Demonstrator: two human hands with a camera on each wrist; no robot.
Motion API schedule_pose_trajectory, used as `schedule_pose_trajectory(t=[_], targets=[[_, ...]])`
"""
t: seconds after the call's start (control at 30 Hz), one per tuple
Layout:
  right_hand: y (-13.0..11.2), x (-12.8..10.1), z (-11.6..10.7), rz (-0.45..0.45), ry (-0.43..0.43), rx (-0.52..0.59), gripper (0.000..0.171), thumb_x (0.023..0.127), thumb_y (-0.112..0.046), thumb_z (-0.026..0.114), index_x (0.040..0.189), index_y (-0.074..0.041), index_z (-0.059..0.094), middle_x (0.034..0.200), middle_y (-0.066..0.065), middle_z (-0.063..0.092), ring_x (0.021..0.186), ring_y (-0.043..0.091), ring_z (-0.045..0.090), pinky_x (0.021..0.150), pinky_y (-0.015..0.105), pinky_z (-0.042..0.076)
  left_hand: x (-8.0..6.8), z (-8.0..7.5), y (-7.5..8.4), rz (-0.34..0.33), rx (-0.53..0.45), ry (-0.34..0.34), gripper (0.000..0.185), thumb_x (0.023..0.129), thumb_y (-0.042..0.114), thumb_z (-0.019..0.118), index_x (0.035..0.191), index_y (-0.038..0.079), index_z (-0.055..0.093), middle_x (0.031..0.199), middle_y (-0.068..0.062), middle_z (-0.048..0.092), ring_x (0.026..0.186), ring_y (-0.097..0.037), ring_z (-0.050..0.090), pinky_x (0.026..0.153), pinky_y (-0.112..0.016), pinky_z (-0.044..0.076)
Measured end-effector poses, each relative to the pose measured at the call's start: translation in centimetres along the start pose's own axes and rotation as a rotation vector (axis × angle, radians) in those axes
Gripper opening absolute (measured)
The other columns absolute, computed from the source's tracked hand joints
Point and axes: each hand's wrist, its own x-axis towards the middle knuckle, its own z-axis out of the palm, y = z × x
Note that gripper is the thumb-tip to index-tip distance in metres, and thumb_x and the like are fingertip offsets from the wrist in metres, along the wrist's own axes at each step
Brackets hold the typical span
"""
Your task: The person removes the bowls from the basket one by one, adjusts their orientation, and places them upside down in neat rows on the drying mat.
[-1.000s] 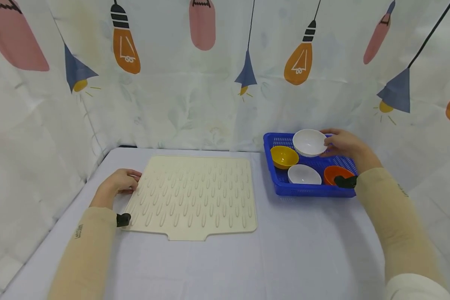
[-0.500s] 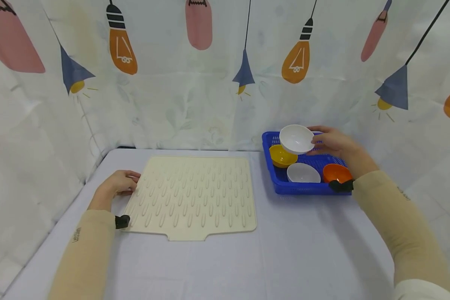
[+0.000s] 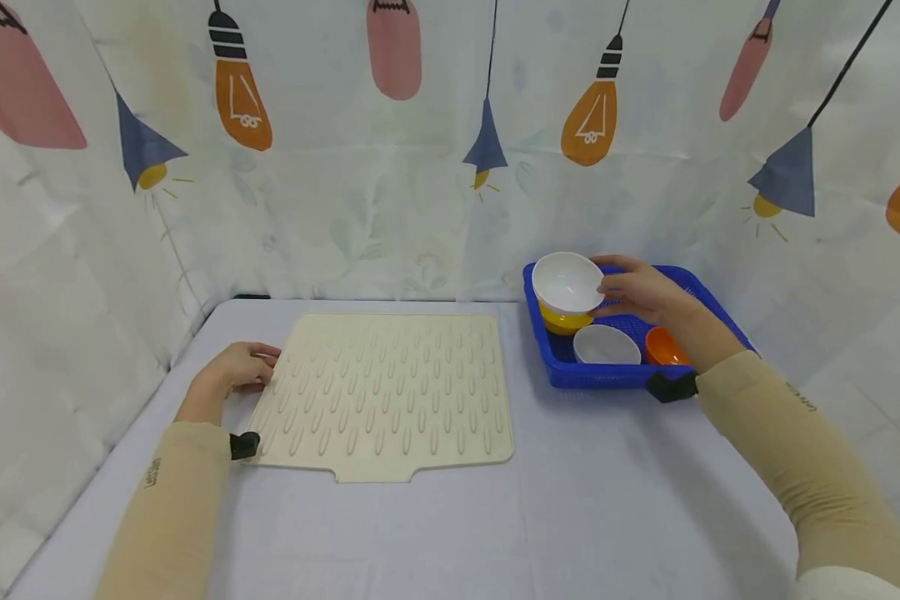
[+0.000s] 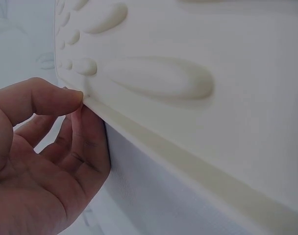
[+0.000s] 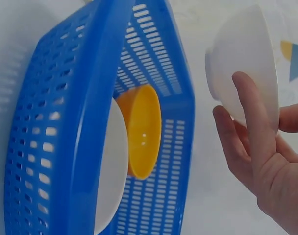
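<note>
A: Where is the right hand (image 3: 641, 292)?

B: At the right of the head view, over the blue basket (image 3: 708, 304). Its grip is grasping a white bowl (image 3: 567, 282), held above the basket's left end. In the right wrist view the fingers (image 5: 252, 117) lie curved along the bowl's outside while the thumb comes in from the right edge of the frame onto its rim.

A: Is that bowl touching anything else?

B: It sits right over the yellow bowl (image 3: 564, 321) in the head view and hides most of it; I cannot tell whether the two touch. The right wrist view shows the held bowl clear of the basket wall.

A: What else lies in the basket?

B: A second white bowl (image 3: 606, 345) near the front wall, with an orange bowl (image 3: 663, 347) just beside it to the right, partly behind the forearm.

A: And the left hand (image 3: 236, 368)?

B: Lower left of the centre, at the left edge of the cream drying mat (image 3: 390, 392). The left wrist view shows the thumb on top of the mat's rim and the fingers loosely curled beside and under that edge, so the grip is a light pinch on the mat.

A: Where does the mat lie?

B: Flat on the pale table (image 3: 607, 517), well apart from the basket, which stands at the table's back right. A curtain (image 3: 345, 167) printed with lamps and bulbs hangs behind.
</note>
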Motion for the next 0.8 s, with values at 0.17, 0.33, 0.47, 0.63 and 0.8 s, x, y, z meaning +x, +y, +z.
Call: schedule_pose_trajectory(t=[0.17,0.33,0.47,0.63,0.8], targets=[[-0.4,-0.4,1.4,-0.003,-0.037,0.019,0.069,0.102,0.002,0.050,0.163,-0.008,0.022,0.161,0.026,0.021,0.134,0.048,0.041,0.104,0.056,0.043,0.1,0.0,-0.1,-0.001,-0.008,-0.002,0.069,0.087,-0.011,0.057,0.151,-0.013,0.032,0.134,-0.026,0.050,0.099,-0.023,0.060,0.080,-0.033,0.056],[-0.4,-0.9,3.2,-0.019,-0.064,-0.005,0.069,0.101,0.001,0.051,0.163,-0.009,0.022,0.160,0.026,0.022,0.131,0.047,0.045,0.101,0.052,0.047,0.5,0.0,-0.2,-0.004,-0.017,0.002,0.068,0.087,-0.010,0.057,0.151,-0.012,0.034,0.132,-0.023,0.051,0.096,-0.021,0.060,0.078,-0.031,0.056],[-0.2,-1.1,4.8,-0.028,-0.063,-0.008,0.068,0.099,0.002,0.053,0.162,-0.010,0.028,0.158,0.025,0.024,0.129,0.049,0.047,0.094,0.050,0.054,0.6,0.0,-0.2,-0.003,-0.024,0.003,0.068,0.086,-0.010,0.058,0.150,-0.012,0.035,0.132,-0.023,0.051,0.094,-0.020,0.060,0.077,-0.031,0.056],[0.4,-1.1,6.6,-0.062,-0.094,-0.001,0.065,0.098,0.004,0.055,0.158,-0.007,0.033,0.156,0.026,0.028,0.130,0.051,0.046,0.093,0.055,0.054,0.8,0.1,-0.5,-0.002,-0.018,0.012,0.070,0.086,-0.010,0.060,0.151,-0.012,0.035,0.135,-0.026,0.051,0.093,-0.019,0.061,0.076,-0.031,0.056],[0.9,-1.2,8.0,-0.075,-0.126,-0.005,0.065,0.096,0.004,0.056,0.157,-0.007,0.034,0.154,0.024,0.032,0.128,0.052,0.049,0.094,0.058,0.052,0.7,0.1,-0.4,-0.002,-0.011,0.018,0.070,0.085,-0.009,0.060,0.150,-0.012,0.036,0.136,-0.027,0.051,0.093,-0.019,0.061,0.076,-0.032,0.057]])
